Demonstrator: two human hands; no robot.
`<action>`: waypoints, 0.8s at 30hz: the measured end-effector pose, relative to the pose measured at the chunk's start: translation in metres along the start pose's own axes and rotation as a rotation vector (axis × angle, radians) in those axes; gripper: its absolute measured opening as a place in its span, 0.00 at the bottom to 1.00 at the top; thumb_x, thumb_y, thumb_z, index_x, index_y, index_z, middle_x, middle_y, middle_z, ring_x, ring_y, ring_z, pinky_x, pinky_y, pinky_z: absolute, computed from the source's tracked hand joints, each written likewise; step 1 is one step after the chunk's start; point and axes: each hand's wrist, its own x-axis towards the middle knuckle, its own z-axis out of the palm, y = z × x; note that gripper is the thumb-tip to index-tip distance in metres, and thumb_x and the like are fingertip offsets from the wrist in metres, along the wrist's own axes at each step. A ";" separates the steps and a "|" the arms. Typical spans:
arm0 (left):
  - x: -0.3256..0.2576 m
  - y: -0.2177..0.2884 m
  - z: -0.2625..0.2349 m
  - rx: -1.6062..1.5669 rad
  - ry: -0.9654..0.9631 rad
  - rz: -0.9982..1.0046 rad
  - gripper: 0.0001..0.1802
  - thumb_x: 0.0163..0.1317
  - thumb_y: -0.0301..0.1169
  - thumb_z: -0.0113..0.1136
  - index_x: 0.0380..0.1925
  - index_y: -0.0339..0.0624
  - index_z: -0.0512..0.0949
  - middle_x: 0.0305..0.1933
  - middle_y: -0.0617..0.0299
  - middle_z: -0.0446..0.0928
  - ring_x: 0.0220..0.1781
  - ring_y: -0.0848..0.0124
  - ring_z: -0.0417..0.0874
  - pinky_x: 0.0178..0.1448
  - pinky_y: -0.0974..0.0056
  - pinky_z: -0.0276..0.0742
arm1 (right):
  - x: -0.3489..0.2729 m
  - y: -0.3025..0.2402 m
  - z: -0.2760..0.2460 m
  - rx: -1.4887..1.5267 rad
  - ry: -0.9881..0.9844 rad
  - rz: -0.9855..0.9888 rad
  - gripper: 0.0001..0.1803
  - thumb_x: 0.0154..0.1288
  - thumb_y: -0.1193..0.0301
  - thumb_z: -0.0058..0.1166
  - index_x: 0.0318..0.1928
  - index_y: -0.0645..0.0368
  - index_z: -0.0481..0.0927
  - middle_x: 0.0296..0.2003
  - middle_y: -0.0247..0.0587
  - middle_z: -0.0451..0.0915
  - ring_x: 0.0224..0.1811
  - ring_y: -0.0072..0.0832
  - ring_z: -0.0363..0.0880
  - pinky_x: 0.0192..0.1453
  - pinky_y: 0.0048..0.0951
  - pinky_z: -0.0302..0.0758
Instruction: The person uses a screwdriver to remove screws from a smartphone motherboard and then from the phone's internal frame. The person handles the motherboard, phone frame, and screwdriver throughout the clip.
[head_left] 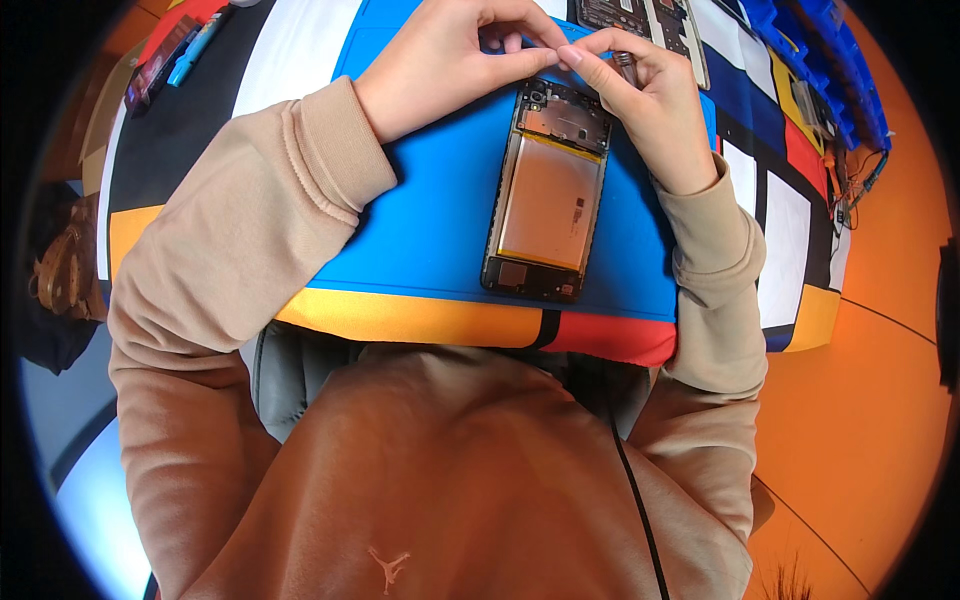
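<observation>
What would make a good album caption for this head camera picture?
Left hand and right hand meet by the far end of an opened phone on a blue mat.

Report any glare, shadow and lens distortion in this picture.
Head view: a soft sheen lies over the silver battery of the opened smartphone; head view: a dark shadow falls on the blue mat beside the left sleeve; head view: the fisheye bows the patterned tablecloth's edges, with black filling the picture's corners.
</observation>
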 end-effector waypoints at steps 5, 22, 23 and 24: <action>0.001 -0.002 -0.001 -0.047 -0.025 -0.013 0.07 0.64 0.25 0.61 0.40 0.34 0.84 0.30 0.66 0.81 0.31 0.81 0.74 0.37 0.74 0.72 | 0.002 0.002 -0.018 -0.043 -0.007 0.076 0.08 0.71 0.69 0.58 0.44 0.59 0.84 0.27 0.20 0.75 0.25 0.05 0.63 0.27 0.12 0.54; 0.003 -0.016 -0.009 0.271 -0.131 0.198 0.10 0.69 0.29 0.56 0.44 0.42 0.85 0.40 0.61 0.84 0.41 0.74 0.80 0.51 0.69 0.77 | 0.009 0.003 -0.079 -0.176 0.154 0.158 0.16 0.76 0.65 0.44 0.51 0.58 0.82 0.23 0.25 0.74 0.22 0.10 0.61 0.26 0.15 0.54; 0.003 -0.017 -0.009 0.282 -0.137 0.200 0.10 0.69 0.29 0.56 0.45 0.42 0.85 0.40 0.61 0.84 0.41 0.74 0.80 0.51 0.69 0.77 | 0.010 -0.001 -0.075 -0.101 0.198 0.103 0.15 0.76 0.66 0.44 0.51 0.58 0.81 0.24 0.26 0.74 0.23 0.10 0.61 0.26 0.15 0.54; 0.002 -0.018 -0.009 0.294 -0.143 0.202 0.10 0.69 0.29 0.57 0.45 0.43 0.85 0.41 0.62 0.84 0.41 0.74 0.80 0.51 0.69 0.77 | 0.010 -0.005 -0.067 -0.027 0.242 0.047 0.14 0.76 0.67 0.44 0.51 0.58 0.81 0.24 0.27 0.74 0.23 0.10 0.61 0.26 0.15 0.54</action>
